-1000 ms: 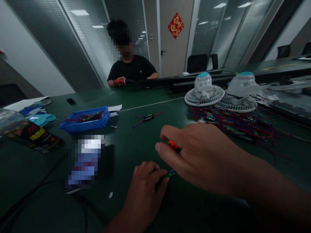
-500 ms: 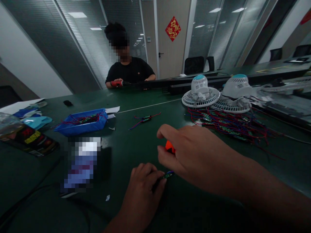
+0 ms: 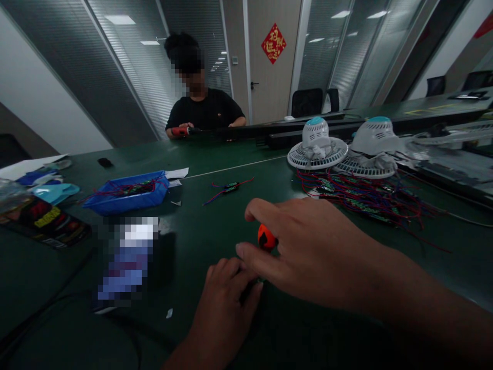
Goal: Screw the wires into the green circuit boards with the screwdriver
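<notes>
My right hand (image 3: 308, 246) is wrapped round an orange-handled tool (image 3: 265, 237), held upright over the dark green table (image 3: 215, 216). Just below it my left hand (image 3: 227, 298) rests on the table with its fingers curled and pressed down on a small part. My right fingers now hide that part; earlier it showed as a small green circuit board. The two hands touch or nearly touch at the fingertips.
A blue tray (image 3: 127, 192) with wired boards sits at the left. A loose wired board (image 3: 229, 187) lies mid-table. A pile of red and blue wired boards (image 3: 365, 200) and two white fans (image 3: 318, 144) stand at the right. A person (image 3: 200, 103) works across the table.
My right hand has lowered the orange-handled tool toward my left fingers. It now covers the small green board that showed before. My left hand has barely moved.
</notes>
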`<action>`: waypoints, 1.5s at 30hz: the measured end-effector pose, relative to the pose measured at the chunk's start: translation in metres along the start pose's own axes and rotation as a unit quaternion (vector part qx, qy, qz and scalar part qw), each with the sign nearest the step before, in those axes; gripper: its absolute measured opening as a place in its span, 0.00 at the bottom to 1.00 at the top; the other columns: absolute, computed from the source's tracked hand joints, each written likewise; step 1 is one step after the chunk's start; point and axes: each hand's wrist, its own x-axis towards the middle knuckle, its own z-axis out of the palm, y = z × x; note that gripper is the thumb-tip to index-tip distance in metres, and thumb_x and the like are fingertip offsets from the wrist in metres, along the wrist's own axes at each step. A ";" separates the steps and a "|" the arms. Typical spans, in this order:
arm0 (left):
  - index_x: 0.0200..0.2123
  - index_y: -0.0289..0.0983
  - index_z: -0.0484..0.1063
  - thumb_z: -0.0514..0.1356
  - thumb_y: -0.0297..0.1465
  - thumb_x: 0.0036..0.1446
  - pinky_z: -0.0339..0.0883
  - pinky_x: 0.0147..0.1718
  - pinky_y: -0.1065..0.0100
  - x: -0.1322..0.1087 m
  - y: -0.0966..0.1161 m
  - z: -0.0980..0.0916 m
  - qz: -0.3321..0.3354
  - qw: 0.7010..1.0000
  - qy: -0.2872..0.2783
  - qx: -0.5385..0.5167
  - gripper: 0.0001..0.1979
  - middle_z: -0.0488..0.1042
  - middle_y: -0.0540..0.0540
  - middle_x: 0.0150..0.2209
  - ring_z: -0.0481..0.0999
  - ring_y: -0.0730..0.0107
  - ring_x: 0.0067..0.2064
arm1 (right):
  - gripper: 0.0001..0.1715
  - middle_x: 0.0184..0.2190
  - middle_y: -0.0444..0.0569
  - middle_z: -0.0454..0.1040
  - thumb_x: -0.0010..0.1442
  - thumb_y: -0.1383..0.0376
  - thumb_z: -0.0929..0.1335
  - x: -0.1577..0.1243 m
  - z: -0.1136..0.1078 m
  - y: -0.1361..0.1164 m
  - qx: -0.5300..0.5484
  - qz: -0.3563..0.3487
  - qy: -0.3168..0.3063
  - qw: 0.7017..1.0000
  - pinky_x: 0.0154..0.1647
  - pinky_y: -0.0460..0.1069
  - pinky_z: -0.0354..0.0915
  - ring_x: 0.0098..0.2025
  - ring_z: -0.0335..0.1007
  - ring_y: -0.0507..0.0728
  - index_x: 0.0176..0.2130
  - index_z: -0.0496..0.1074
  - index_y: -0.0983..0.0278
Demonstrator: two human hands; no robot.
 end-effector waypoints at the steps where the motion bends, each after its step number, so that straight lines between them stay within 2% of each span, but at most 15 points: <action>1: 0.38 0.42 0.75 0.59 0.24 0.54 0.65 0.35 0.53 0.000 0.000 0.000 -0.001 1.000 -0.004 0.000 0.09 0.74 0.46 0.36 0.72 0.56 0.39 | 0.13 0.20 0.42 0.67 0.58 0.53 0.64 0.000 0.000 0.000 -0.011 -0.002 0.004 1.000 0.21 0.48 0.40 0.20 0.55 0.53 0.34 0.68 0.59; 3: 0.38 0.41 0.74 0.58 0.25 0.56 0.64 0.36 0.53 -0.001 0.002 -0.001 -0.006 1.000 -0.011 0.001 0.09 0.74 0.46 0.36 0.71 0.56 0.40 | 0.12 0.18 0.41 0.65 0.58 0.54 0.64 0.001 0.000 0.001 -0.022 -0.005 0.007 1.000 0.21 0.48 0.39 0.19 0.52 0.52 0.34 0.69 0.59; 9: 0.42 0.41 0.72 0.59 0.25 0.54 0.64 0.36 0.53 -0.002 0.004 0.000 -0.019 1.000 0.000 -0.016 0.11 0.73 0.45 0.39 0.71 0.56 0.40 | 0.09 0.19 0.42 0.65 0.58 0.58 0.65 0.002 -0.001 0.003 -0.017 -0.007 0.000 1.000 0.20 0.47 0.40 0.20 0.53 0.52 0.32 0.70 0.60; 16: 0.40 0.41 0.73 0.59 0.24 0.56 0.64 0.38 0.54 -0.003 -0.002 0.003 -0.002 1.000 0.017 -0.016 0.10 0.73 0.46 0.40 0.71 0.57 0.41 | 0.10 0.18 0.42 0.64 0.58 0.57 0.66 0.004 0.000 0.002 -0.016 -0.010 0.003 1.000 0.20 0.47 0.40 0.19 0.53 0.52 0.31 0.69 0.60; 22: 0.39 0.40 0.74 0.60 0.24 0.56 0.63 0.37 0.54 0.001 0.004 0.002 -0.014 1.000 0.002 -0.001 0.09 0.74 0.46 0.39 0.71 0.55 0.41 | 0.11 0.17 0.41 0.63 0.58 0.56 0.66 0.003 0.001 0.005 -0.024 -0.023 0.010 0.999 0.19 0.47 0.40 0.19 0.52 0.52 0.31 0.69 0.60; 31: 0.39 0.39 0.72 0.58 0.24 0.57 0.63 0.38 0.52 0.001 0.003 0.005 -0.010 1.000 0.009 0.004 0.08 0.74 0.44 0.40 0.71 0.54 0.42 | 0.11 0.18 0.42 0.64 0.57 0.56 0.67 0.001 0.000 0.007 -0.025 -0.028 0.028 0.999 0.19 0.48 0.40 0.19 0.55 0.53 0.30 0.69 0.60; 37: 0.39 0.40 0.72 0.58 0.25 0.57 0.63 0.39 0.51 0.000 0.002 0.005 -0.009 1.000 0.009 0.000 0.07 0.74 0.43 0.41 0.70 0.53 0.43 | 0.11 0.18 0.42 0.64 0.57 0.55 0.66 0.000 0.001 0.008 -0.017 -0.037 0.033 0.999 0.19 0.48 0.40 0.18 0.51 0.52 0.30 0.69 0.60; 45: 0.39 0.40 0.73 0.58 0.26 0.57 0.62 0.40 0.51 -0.001 0.000 0.005 -0.011 1.000 0.002 -0.001 0.07 0.74 0.44 0.40 0.70 0.54 0.43 | 0.10 0.16 0.40 0.60 0.55 0.58 0.66 0.000 -0.002 0.010 0.003 -0.018 0.042 0.999 0.19 0.48 0.39 0.18 0.47 0.50 0.27 0.67 0.61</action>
